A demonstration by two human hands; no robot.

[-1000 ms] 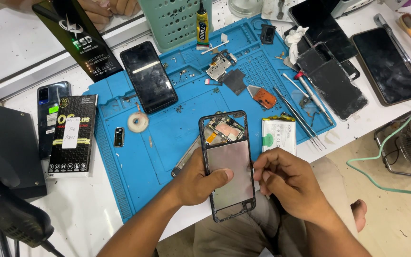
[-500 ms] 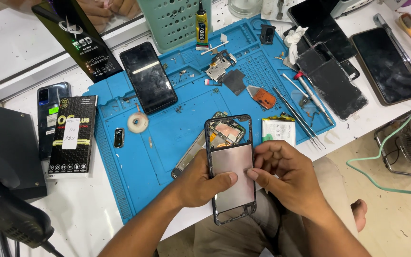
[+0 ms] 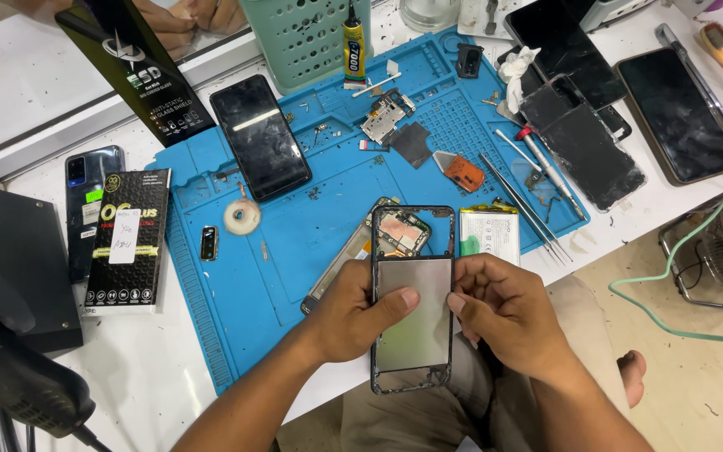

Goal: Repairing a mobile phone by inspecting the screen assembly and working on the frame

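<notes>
White bench, blue mat [image 3: 236,293]. Left hand [image 3: 353,314], right hand [image 3: 504,314] pinch phone frame [image 3: 412,297] above mat's near edge; support both sides evenly.

**Bright, even light over the bench**

The light falls from above, soft and white, and shadows stay short and faint under the hands and tools. A pale streak of glare sits on the dark phone [image 3: 260,137] on the blue mat [image 3: 236,285], and the metal plate of the frame [image 3: 412,310] shines dull grey. Everything on the bench is sharp. Straight edges bow a little towards the corners. The black shape [image 3: 10,377] at lower left is close and soft-edged.
</notes>
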